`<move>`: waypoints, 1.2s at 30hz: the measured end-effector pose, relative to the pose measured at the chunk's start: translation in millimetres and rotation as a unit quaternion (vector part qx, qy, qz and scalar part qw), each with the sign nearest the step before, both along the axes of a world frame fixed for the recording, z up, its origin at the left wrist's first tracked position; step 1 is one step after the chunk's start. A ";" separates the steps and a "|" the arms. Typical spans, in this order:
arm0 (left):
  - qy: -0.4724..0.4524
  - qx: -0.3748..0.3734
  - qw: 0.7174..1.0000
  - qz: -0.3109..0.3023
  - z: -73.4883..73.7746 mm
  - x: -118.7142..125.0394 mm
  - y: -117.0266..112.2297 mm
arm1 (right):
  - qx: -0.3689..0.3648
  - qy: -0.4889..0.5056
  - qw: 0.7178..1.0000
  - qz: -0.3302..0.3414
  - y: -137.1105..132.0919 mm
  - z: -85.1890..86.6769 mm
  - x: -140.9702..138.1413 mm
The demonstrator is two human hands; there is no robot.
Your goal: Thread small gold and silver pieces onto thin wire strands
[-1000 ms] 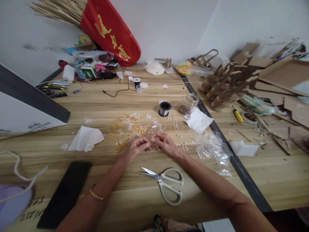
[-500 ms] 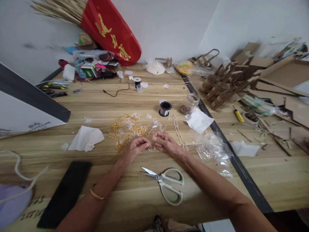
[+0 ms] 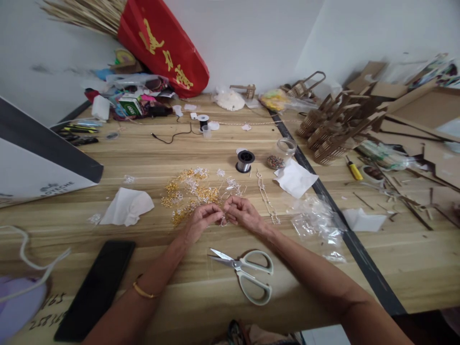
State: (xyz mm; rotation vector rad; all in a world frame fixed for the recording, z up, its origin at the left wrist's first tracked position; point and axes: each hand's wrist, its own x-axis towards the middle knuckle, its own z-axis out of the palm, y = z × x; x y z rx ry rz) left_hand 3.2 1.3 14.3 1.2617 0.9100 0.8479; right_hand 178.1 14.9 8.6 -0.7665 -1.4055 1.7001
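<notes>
Left hand (image 3: 201,221) and right hand (image 3: 244,214) pinch one small silver piece (image 3: 223,220) between closed fingertips, just before the loose bead heap (image 3: 190,194) on the desk (image 3: 179,153); one linked chain (image 3: 266,203), seemingly finished, lies rightward

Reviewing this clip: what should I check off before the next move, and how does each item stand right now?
1. Both hands on the work: left hand and right hand meet, pinching a small silvery piece between them: ok.
2. Which fingers grip it, and how firmly: cannot tell, too small.
3. Scissors lie flat between the forearms, blades slightly apart, touched by neither hand: ok.
4. Thread spool stands upright beyond the hands: ok.
5. Pile of gold and silver ornaments lies loose just beyond the left hand: ok.
6. Bead jar closed: cannot tell.
</notes>
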 end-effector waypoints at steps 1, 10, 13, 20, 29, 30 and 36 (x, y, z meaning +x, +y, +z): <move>0.003 0.003 1.000 0.001 -0.3 -0.2 0.2 | 0.001 -0.003 1.000 0.000 -0.6 0.7 -0.3; 0.031 0.002 1.000 -0.002 3.1 1.4 1.0 | 0.019 -0.039 0.999 -0.010 -4.6 11.2 -2.1; 0.046 -0.002 0.999 0.005 3.9 1.2 0.9 | 0.025 -0.044 0.999 -0.010 -5.7 15.6 -3.0; 0.074 0.020 0.997 0.017 3.8 0.9 1.1 | 0.031 -0.052 0.998 -0.015 -5.7 13.5 -2.8; 0.118 0.093 0.986 0.074 -1.9 -3.3 3.6 | 0.030 -0.076 0.997 -0.014 -3.2 6.6 -0.6; 0.132 0.106 0.982 0.082 -2.3 -3.9 3.8 | 0.032 -0.082 0.996 -0.008 -3.2 7.1 -0.3; 0.218 0.162 0.958 0.095 2.8 -4.6 1.9 | 0.070 -0.150 0.986 0.028 -3.5 5.0 1.8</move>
